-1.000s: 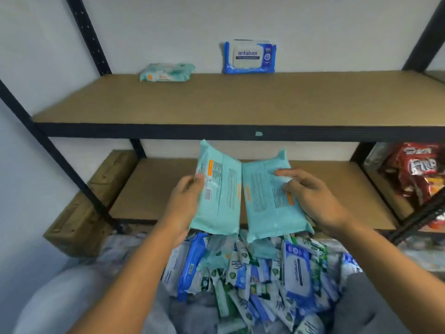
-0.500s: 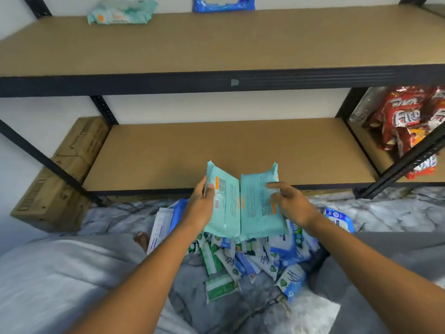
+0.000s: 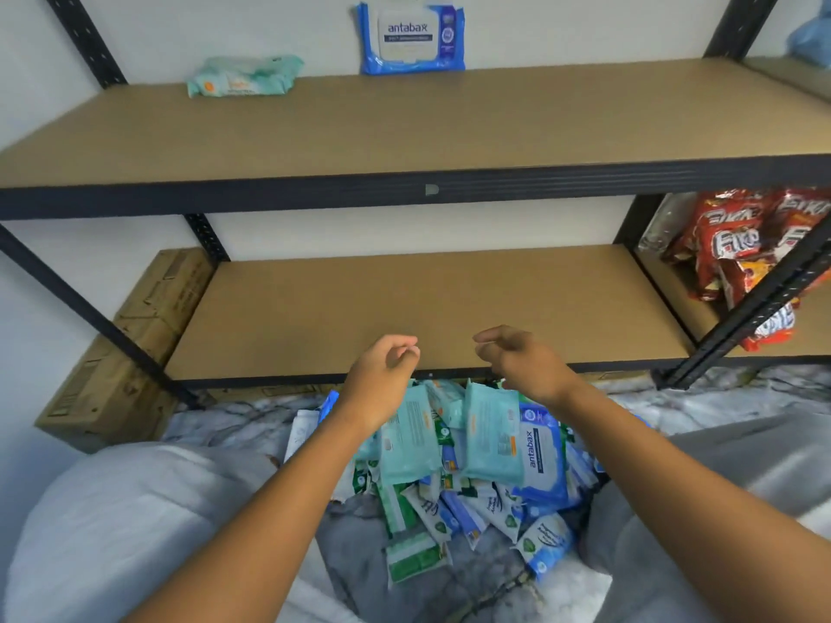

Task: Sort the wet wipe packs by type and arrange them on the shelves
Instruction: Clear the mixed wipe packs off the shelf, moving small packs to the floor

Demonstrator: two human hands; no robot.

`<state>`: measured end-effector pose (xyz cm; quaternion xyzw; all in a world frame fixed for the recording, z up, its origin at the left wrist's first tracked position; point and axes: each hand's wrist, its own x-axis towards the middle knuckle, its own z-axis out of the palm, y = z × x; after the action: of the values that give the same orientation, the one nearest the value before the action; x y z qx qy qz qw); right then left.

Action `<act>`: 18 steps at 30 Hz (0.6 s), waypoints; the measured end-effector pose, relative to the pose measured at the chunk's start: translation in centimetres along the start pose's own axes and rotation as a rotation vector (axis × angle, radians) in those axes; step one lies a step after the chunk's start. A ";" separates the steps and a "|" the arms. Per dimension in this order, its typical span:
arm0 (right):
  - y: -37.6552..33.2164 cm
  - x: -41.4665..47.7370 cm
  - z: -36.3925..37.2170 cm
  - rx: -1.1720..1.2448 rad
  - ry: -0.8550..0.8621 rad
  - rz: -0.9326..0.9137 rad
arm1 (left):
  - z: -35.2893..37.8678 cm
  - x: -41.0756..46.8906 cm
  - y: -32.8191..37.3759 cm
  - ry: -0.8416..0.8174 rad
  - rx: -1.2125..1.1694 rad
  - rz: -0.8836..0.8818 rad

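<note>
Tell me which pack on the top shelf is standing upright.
The blue antabax pack, standing on edge against the wall. The pale green pack to its left lies flat on the top shelf.

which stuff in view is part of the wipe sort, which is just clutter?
Job:
floor pile of mixed wipe packs
two teal packs lying on top of it
shelved teal pack
shelved antabax pack
upper shelf
lower shelf

Lying about:
red snack bags
cardboard boxes
</note>
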<state>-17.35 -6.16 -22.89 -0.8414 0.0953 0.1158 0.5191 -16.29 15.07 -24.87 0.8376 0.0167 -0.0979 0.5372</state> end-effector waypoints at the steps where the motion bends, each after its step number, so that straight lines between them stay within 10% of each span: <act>1: -1.4 -0.1 0.0 0.019 0.013 -0.052 | -0.7 0.0 1.4 0.015 -0.002 0.057; 18: -25.0 12.1 -6.4 -0.016 0.168 -0.524 | -18.5 13.8 18.8 0.378 0.312 0.372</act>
<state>1.81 -1.30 -2.40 -0.8482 -0.0837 -0.0918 0.5150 2.40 22.74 -3.06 0.9020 -0.0524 0.1581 0.3983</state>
